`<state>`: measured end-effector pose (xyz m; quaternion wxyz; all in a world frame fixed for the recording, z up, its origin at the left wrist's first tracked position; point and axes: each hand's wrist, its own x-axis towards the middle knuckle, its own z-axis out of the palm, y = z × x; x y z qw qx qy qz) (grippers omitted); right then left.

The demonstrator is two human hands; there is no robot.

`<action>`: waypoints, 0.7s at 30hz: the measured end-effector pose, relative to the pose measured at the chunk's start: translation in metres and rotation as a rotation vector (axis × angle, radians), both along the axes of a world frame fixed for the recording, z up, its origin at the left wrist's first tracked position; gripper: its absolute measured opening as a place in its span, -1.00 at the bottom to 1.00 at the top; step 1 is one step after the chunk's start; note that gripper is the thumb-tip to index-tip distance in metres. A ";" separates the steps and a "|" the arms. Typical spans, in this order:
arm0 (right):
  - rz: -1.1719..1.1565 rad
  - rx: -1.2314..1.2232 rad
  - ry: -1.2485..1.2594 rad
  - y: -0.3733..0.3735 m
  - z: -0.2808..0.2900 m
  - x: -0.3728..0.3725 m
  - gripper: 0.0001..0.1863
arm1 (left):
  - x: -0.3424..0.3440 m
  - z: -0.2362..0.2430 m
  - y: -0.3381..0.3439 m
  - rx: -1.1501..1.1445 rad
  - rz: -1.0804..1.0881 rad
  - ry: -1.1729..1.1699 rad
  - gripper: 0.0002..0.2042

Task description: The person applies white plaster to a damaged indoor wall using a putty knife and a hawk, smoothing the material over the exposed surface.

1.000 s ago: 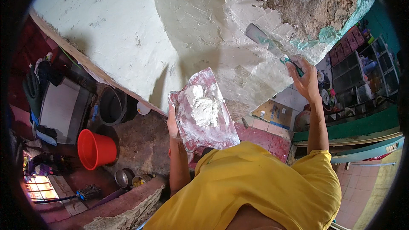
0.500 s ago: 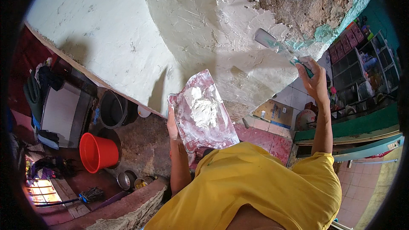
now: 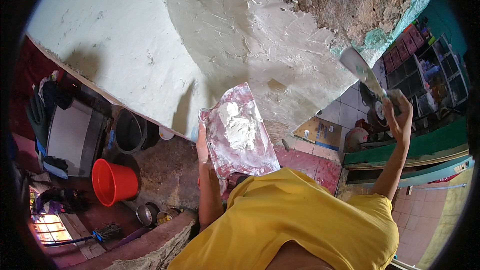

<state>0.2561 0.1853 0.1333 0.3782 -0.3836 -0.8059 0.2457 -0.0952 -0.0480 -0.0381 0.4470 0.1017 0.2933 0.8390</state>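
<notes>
A flat reddish board [image 3: 265, 152] smeared with white is gripped at its left edge by my left hand [image 3: 202, 145]. On the board lies a mound of white plaster [image 3: 240, 132]. My right hand [image 3: 401, 117], raised at the right, is closed round the handle of a putty knife [image 3: 358, 66]. The knife's broad metal blade points up and left, by the right edge of the wall. Fresh pale plaster coats much of the wall [image 3: 210, 25], with ridges and trowel marks. Higher up is a rough bare patch [image 3: 340, 0], bordered by turquoise paint.
An orange-red bucket [image 3: 115, 182] and a black bucket [image 3: 131, 131] stand on the floor to the left. Metal bowls [image 3: 147, 214] sit near a low ledge. At the right are a shelf rack [image 3: 425, 77], a green ledge [image 3: 410, 152] and a cardboard box [image 3: 318, 131].
My right hand has swung right and slightly down with the putty knife, from in front of the plaster to the wall's right edge. The board in my left hand stays nearly still.
</notes>
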 end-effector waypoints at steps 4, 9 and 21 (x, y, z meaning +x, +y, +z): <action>0.343 -0.298 0.035 -0.024 -0.025 -0.028 -0.80 | 0.016 0.031 0.011 -0.122 -0.096 -0.181 -0.50; 0.836 -0.661 -0.045 -0.009 -0.089 -0.081 -0.75 | 0.024 -0.003 0.026 -0.117 -0.043 0.274 -0.49; 0.279 0.131 0.084 0.011 -0.073 -0.060 -0.83 | -0.019 0.013 -0.010 0.502 -0.309 -0.217 -0.43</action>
